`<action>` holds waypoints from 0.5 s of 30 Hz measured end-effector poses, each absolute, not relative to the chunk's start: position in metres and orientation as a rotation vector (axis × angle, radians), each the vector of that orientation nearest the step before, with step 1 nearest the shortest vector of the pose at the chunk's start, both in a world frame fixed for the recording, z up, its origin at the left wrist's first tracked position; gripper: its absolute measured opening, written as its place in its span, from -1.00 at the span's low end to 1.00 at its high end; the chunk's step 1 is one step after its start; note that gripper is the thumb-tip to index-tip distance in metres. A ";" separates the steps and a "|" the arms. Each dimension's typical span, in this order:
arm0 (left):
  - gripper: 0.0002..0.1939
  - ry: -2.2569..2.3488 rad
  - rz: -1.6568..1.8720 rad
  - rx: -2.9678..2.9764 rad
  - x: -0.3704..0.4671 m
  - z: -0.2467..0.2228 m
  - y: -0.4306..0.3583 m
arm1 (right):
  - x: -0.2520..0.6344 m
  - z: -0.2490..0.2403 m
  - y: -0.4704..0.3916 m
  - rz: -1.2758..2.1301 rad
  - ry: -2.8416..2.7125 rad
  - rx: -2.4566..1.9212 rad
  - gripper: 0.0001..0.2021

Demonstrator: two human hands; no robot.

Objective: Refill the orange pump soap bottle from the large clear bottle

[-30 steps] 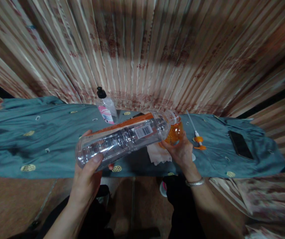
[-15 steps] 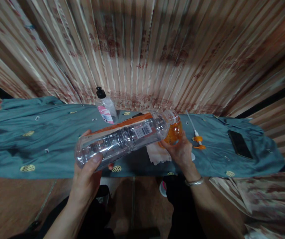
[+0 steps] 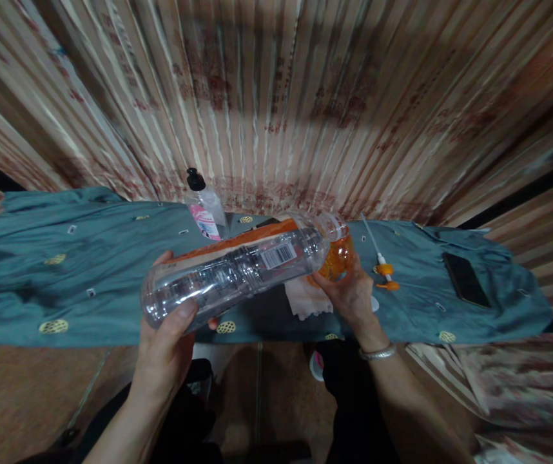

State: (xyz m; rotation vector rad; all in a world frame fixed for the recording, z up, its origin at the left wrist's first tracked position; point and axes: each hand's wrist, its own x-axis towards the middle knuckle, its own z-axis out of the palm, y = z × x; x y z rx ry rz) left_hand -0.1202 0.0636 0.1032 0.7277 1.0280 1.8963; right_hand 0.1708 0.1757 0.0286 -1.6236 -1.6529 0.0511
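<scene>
Currently left hand wraps the base end of the clear bottle, thumb on its near side; long axis runs rightward and slightly away from that hand. Neck overlaps the top of the amber bottle, contact unclear, with right hand curled round the latter and nearer that end. Pump lies just right of right hand, phone farther right, both on the cloth.

Black phone (lying flat), teal cloth, pleated curtain
</scene>
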 end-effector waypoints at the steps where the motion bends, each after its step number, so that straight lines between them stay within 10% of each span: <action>1: -0.28 1.032 1.918 0.711 -0.118 0.105 0.064 | 0.171 0.029 0.176 0.064 -1.652 -1.627 -0.07; 15: -0.23 1.079 1.954 0.619 -0.111 0.115 0.065 | 0.171 0.030 0.177 0.083 -1.655 -1.616 -0.01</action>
